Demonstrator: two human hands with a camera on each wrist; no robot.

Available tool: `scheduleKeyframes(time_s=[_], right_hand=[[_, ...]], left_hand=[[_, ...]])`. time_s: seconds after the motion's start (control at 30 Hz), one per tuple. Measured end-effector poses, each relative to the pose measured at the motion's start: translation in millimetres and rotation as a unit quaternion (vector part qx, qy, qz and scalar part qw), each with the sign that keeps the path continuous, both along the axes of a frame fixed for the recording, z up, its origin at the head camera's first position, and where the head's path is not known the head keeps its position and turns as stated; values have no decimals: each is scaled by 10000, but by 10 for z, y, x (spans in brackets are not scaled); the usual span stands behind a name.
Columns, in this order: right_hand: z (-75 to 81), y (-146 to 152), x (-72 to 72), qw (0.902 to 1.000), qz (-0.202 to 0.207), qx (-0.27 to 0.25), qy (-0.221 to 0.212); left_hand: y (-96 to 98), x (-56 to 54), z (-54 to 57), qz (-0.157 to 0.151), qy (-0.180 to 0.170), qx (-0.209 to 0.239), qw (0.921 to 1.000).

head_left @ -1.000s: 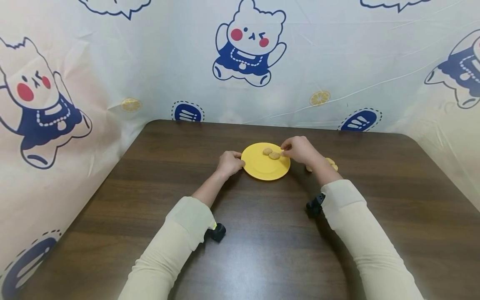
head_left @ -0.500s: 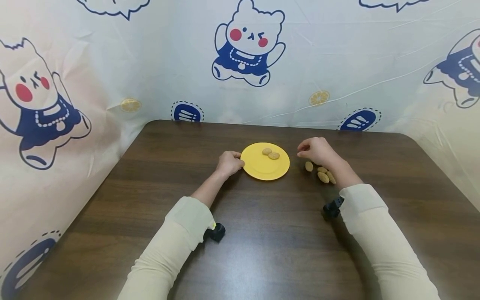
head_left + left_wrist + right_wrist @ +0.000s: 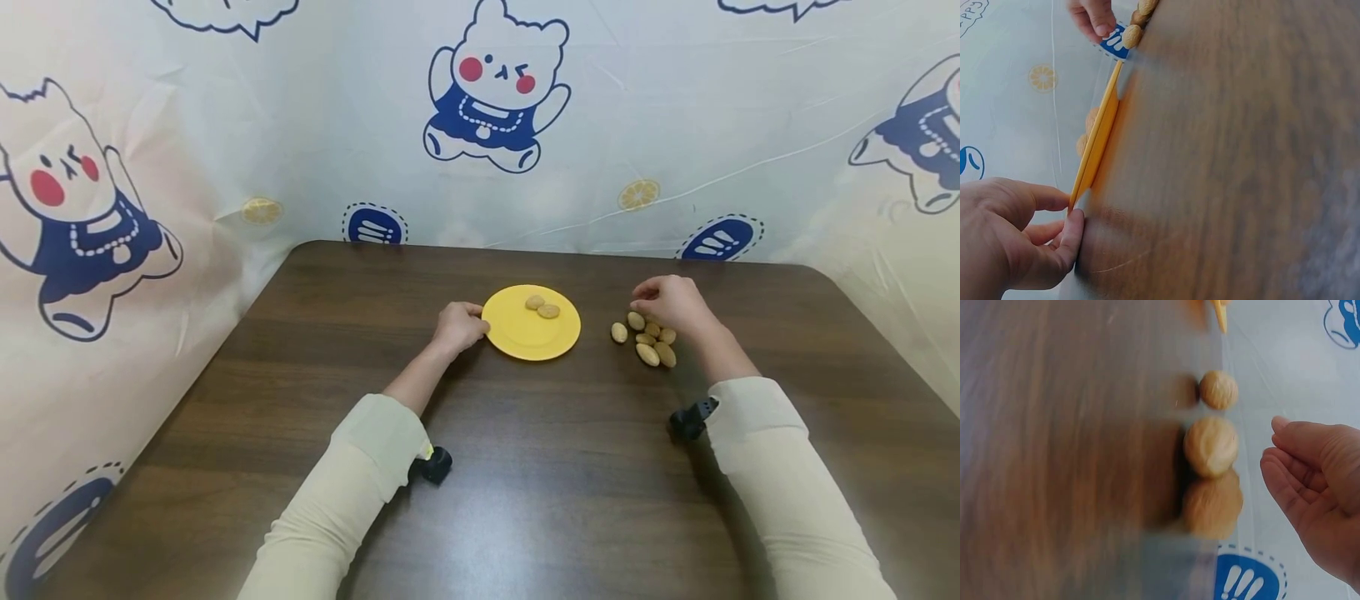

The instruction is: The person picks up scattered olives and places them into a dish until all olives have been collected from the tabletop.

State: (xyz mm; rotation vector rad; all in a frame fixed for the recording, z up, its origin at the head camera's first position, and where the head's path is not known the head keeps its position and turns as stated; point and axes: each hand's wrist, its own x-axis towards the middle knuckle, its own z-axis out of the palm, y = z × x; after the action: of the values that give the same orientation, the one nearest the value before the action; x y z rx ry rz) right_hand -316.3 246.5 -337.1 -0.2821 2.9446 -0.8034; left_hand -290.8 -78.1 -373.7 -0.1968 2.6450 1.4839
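Note:
A round yellow plate lies toward the far side of the table, with two tan walnuts on it near its back edge. My left hand pinches the plate's left rim between thumb and fingers; the left wrist view shows this grip from the side. To the right of the plate, several more walnuts lie in a loose cluster, one a little apart on the left. Over the back of that cluster is my right hand. In the right wrist view its fingers bend loosely, nothing between them, close beside the walnuts.
The brown wooden table carries the plate and nuts. A pale cloth printed with cartoon figures hangs behind and along the sides. Small black cameras sit below both wrists.
My right hand has moved right, from the plate's edge to above the walnut cluster, bringing more of the nuts into sight. My left hand and the plate stay put.

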Motion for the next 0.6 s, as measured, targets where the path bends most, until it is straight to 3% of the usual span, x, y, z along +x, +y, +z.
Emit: scheduleKeyframes(time_s=[0.6], right_hand=[[-116,357,36,9993,-81,330,-169]], left_hand=[[-10,11,-2,-54,121,-65,9999]])
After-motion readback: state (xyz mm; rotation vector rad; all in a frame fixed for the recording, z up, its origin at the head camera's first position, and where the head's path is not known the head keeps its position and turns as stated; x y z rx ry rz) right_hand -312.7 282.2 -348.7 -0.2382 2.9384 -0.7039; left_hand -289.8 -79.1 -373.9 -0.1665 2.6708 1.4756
